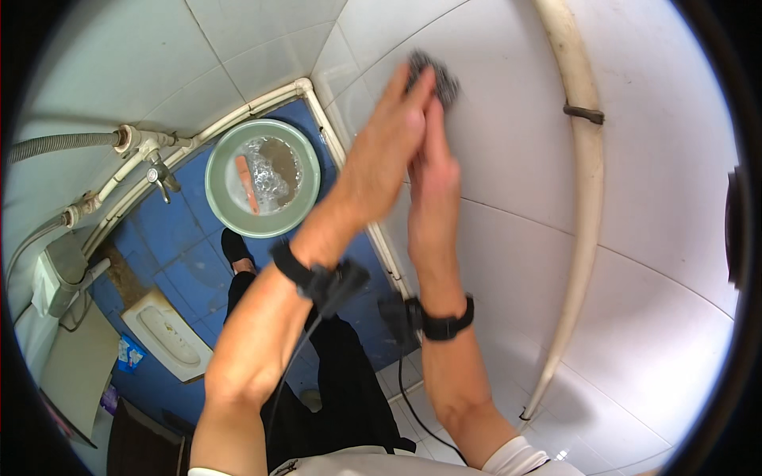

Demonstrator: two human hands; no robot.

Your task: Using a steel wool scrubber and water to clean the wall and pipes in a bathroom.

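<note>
A grey steel wool scrubber (446, 82) is pressed against the white tiled wall (508, 151) ahead of me, slightly blurred. My left hand (386, 147) lies over it, with its fingers closed on the scrubber's near left side. Close against it, my right hand (435, 170) also reaches up to the scrubber, its fingertips meeting the lower edge. The two palms nearly face each other, so the inner fingers are partly hidden. Both wrists wear black straps with small devices and cables.
A pale green basin (217, 205) of sudsy water stands on the blue floor, an orange-handled tool (247, 184) inside. A cream pipe (586, 190) runs down the right wall. A tap (161, 176) with hoses juts from the left wall, above a squat toilet (168, 337).
</note>
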